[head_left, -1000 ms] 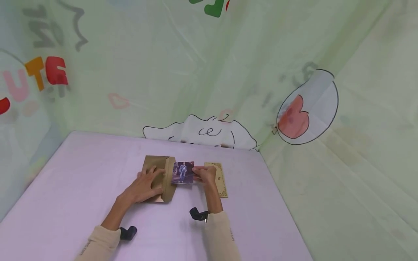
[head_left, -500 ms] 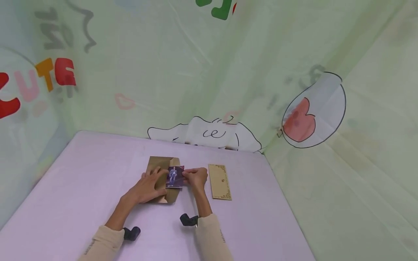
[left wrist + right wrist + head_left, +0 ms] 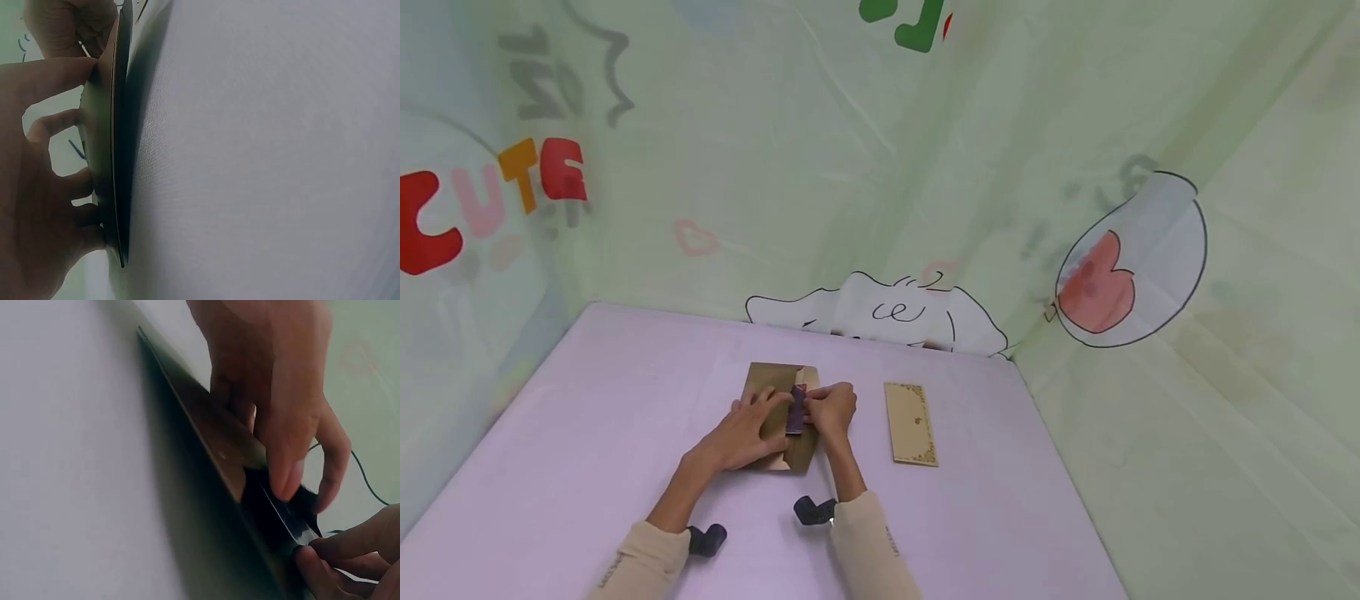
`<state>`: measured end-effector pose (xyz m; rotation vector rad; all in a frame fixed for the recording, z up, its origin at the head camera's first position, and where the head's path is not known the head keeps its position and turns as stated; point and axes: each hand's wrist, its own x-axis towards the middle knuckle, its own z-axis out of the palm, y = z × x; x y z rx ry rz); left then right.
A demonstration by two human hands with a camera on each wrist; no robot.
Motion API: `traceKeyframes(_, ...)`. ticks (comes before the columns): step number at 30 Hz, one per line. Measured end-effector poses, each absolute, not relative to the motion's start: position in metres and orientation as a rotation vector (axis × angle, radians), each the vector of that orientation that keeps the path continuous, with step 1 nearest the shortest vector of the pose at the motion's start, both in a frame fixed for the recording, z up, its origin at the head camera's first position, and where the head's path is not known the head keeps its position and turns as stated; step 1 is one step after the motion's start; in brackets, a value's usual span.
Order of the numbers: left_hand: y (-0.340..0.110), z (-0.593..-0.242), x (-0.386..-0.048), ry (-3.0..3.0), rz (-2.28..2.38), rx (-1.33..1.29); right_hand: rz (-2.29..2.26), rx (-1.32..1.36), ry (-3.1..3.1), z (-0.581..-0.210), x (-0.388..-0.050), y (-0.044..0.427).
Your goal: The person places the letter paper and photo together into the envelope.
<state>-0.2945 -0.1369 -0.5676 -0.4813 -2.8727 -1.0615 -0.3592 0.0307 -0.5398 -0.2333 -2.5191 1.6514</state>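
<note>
When looking down from the head view, saw a pale green cloth backdrop (image 3: pixel 737 150) printed with cartoon outlines and colored letters. Below it, found a pale lilac tabletop (image 3: pixel 1000 517). Next in size, noted two beige sleeves (image 3: pixel 872 546) reaching in from the near edge, then a gold-brown envelope (image 3: pixel 767 377) with its flap toward the right and, in the left wrist view, a dark shadow under its edge. Across it, saw the left hand (image 3: pixel 741 433) spread wide, with fingertips pressed on the paper. Well to the right, noticed a cream card (image 3: pixel 912 425) with ornate corners, flat on the table. At the flap, found the right hand (image 3: pixel 831 410) narrowed to a pinch, holding a dark purple photo card (image 3: pixel 794 412) by its right edge. Made out only a narrow strip of it at the envelope's mouth, just beside the left fingers; could not tell the depth of its hidden part.
</note>
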Motion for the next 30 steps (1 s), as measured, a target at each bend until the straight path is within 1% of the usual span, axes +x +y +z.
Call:
traceKeyframes(4,-0.136,-0.566,-0.293,-2.873,-1.059,-0.480,1.642,-0.180,-2.515,-0.548,-0.363,0.025)
traceKeyframes(10,-0.136,-0.564,-0.293,-2.862,-1.057,-0.492,1.576,-0.105,-2.497,-0.582,-0.384,0.021)
traceKeyframes(14,-0.136,-0.564,-0.293,-2.863,-1.055,-0.492,1.551,-0.053,-2.509,-0.571,-0.374,0.017)
traceKeyframes(17,-0.135,-0.564,-0.293,-2.866,-1.058,-0.490,1.501,0.010,-2.539,-0.572,-0.374,0.017)
traceKeyframes(21,-0.134,-0.564,-0.292,-2.870,-1.070,-0.482,1.469,0.072,-2.575,-0.599,-0.392,0.021)
traceKeyframes(24,-0.133,-0.564,-0.292,-2.874,-1.069,-0.478,1.516,0.077,-2.595,-0.598,-0.391,0.023)
traceKeyframes(30,-0.135,-0.559,-0.289,-2.865,-1.045,-0.473,1.539,0.170,-2.542,-0.561,-0.367,0.037)
